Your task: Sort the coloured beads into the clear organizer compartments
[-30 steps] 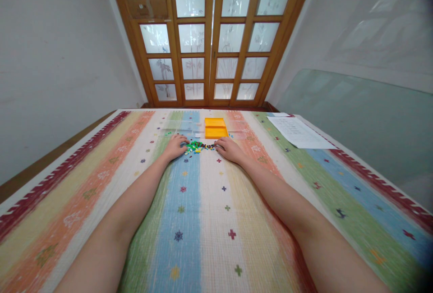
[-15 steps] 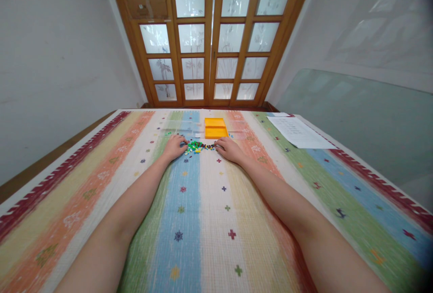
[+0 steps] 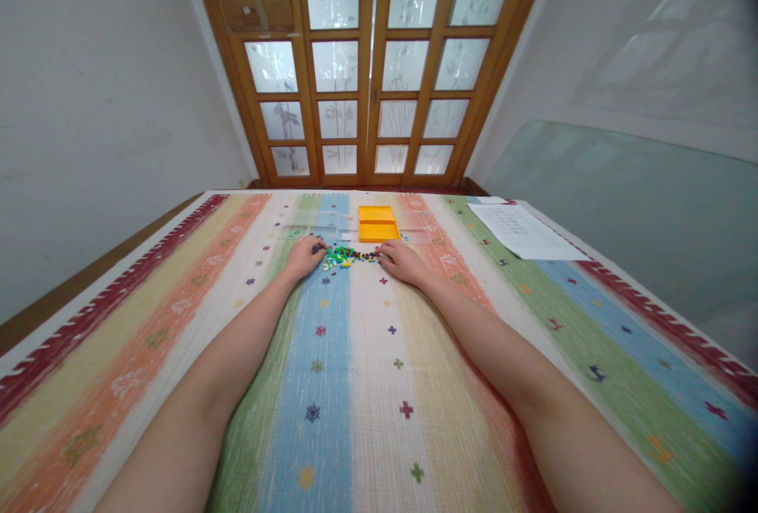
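A loose pile of tiny colored plastic pieces (image 3: 342, 256), mostly green with some yellow, white, blue and dark ones, lies on the striped cloth between my hands. My left hand (image 3: 304, 257) rests at the pile's left edge, its fingers curled in with the thumb toward them. On the opposite edge is my right hand (image 3: 400, 261), fingertips bent together close to small dark pieces. Whatever either hand pinches is too small to name. Just beyond the pile, an open yellow box (image 3: 379, 232) shows two shallow halves.
Clear plastic trays, one on the left (image 3: 313, 221) and one on the right (image 3: 419, 222), flank the yellow box, with a few bits by them. Printed paper (image 3: 521, 230) lies toward the right edge of the table. Wood-framed glass doors (image 3: 372, 102) stand behind the table.
My left hand has shifted very slightly left, away from the pile. The right hand stays almost in the same spot, and the box has not moved.
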A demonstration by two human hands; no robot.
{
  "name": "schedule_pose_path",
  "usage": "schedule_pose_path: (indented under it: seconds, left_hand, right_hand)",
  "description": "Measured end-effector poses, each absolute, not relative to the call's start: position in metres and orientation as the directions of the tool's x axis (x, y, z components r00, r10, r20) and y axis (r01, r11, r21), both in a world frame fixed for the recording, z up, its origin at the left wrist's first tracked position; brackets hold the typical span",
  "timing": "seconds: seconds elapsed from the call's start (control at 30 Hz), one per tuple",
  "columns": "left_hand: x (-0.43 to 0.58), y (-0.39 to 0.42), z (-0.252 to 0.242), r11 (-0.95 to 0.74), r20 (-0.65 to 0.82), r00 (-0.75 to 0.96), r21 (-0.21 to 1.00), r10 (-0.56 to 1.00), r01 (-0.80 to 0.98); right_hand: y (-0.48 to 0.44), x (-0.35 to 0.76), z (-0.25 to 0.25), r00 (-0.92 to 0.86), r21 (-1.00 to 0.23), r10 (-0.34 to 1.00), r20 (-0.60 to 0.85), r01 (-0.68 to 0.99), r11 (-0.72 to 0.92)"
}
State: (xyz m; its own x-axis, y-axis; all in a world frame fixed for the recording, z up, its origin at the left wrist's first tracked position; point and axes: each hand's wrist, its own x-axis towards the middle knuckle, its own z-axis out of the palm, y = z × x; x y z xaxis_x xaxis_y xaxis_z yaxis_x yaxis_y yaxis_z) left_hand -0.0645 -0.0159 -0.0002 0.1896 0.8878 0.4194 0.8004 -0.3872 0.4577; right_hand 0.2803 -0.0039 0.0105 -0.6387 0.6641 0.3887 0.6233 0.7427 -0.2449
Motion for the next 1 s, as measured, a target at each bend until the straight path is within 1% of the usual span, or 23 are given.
schedule_pose_path:
  seconds: [0.23, 0.33, 0.43, 0.57, 0.67, 0.87, 1.0]
  left_hand:
    - [-0.0666, -0.0131, -0.0053, -0.304, 0.382, 0.062, 0.614, 0.922, 0.728]
    - [-0.0679, -0.0115, -0.0072, -0.281, 0.375, 0.028, 0.642, 0.927, 0.714]
    - [-0.0683, -0.0103, -0.008, -0.308, 0.382, 0.07, 0.607, 0.921, 0.733]
    - [-0.0677, -0.0099, -0.0078, -0.386, 0.399, 0.195, 0.486, 0.896, 0.784]
    - [-0.0676, -0.0099, -0.008, -0.423, 0.393, 0.253, 0.439, 0.884, 0.793]
    - [-0.0684, -0.0098, -0.008, -0.43, 0.384, 0.278, 0.398, 0.88, 0.811]
    - [-0.0678, -0.0112, -0.0061, -0.429, 0.391, 0.258, 0.458, 0.884, 0.778]
  right_hand:
    - [-0.005, 0.2803, 0.012, -0.64, -0.249, 0.665, 0.384, 0.622, 0.742]
    - [-0.0045, 0.2804, 0.0112, -0.64, -0.245, 0.665, 0.385, 0.624, 0.742]
    - [-0.0041, 0.2805, 0.0105, -0.642, -0.236, 0.661, 0.388, 0.624, 0.745]
    - [-0.0032, 0.2806, 0.0098, -0.649, -0.226, 0.653, 0.391, 0.62, 0.751]
    - [-0.0025, 0.2806, 0.0091, -0.652, -0.224, 0.651, 0.388, 0.619, 0.753]
    - [-0.0023, 0.2807, 0.0085, -0.648, -0.224, 0.656, 0.387, 0.624, 0.749]
    - [-0.0027, 0.2803, 0.009, -0.645, -0.225, 0.659, 0.387, 0.627, 0.746]
